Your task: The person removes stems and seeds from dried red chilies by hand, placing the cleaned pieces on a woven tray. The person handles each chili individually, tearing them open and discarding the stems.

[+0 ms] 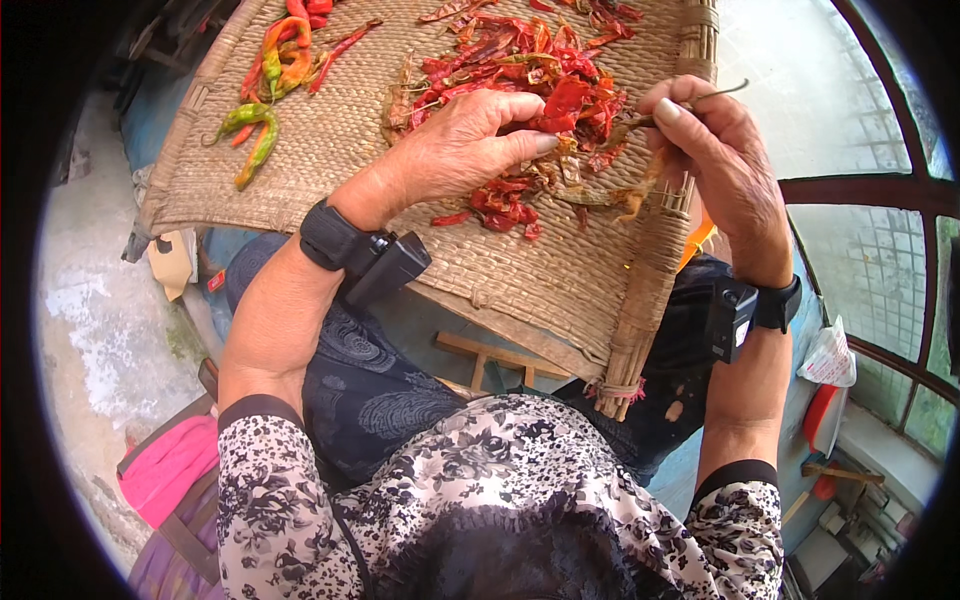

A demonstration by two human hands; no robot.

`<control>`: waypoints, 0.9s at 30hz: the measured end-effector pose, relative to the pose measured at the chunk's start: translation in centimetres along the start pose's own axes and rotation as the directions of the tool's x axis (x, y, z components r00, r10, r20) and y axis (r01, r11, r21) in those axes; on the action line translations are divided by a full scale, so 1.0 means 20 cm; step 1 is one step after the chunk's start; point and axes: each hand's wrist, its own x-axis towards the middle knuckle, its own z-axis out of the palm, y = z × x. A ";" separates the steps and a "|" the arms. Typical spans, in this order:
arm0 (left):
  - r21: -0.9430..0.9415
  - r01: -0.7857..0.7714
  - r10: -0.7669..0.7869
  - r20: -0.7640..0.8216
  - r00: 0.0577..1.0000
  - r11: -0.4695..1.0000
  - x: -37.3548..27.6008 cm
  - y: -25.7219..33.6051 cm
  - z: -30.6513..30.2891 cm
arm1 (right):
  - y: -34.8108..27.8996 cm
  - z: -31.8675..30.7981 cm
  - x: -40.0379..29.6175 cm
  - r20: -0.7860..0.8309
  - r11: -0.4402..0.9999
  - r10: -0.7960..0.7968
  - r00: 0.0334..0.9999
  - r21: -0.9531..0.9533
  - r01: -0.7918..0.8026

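A heap of dried red chili peppers (487, 56) lies on a woven straw tray (337, 157) in front of me. At the near side of the heap, my left hand (480, 135) has a red piece of chili (564, 101) between thumb and index finger. My right hand (720, 142), over the tray's right edge, pinches a dark, withered chili with a thin curved stem (724, 91). Below it lies a pale, shrivelled chili (600, 196). A smaller cluster of torn red pieces (502, 206) sits nearer to me.
Fresher green and orange chilies (259, 139) lie on the tray's left part. A bound rim (637, 322) edges the tray on the right, above my lap. Beyond it stands a framed window (847, 262). Pink cloth (169, 469) hangs at lower left, near a wooden frame (502, 356) below the tray.
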 end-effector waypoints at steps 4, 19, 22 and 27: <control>-0.136 0.015 -0.008 0.055 0.998 0.991 0.00 -0.01 0.00 | -0.02 -0.23 -0.07 -0.212 0.966 -0.186 0.959 -0.220 0.138; -0.335 0.097 -0.059 0.122 0.991 0.937 -0.01 0.04 0.02 | -0.01 -0.13 -0.12 -0.093 0.821 -0.179 0.979 -0.562 0.097; -0.357 0.050 -0.016 0.098 0.995 0.933 -0.01 0.05 0.04 | 0.00 0.10 -0.10 0.016 0.978 -0.042 0.999 -0.202 0.044; -0.317 0.003 0.022 0.072 0.997 0.948 -0.01 0.05 0.04 | 0.00 0.27 0.03 0.108 0.989 0.112 0.988 -0.111 -0.100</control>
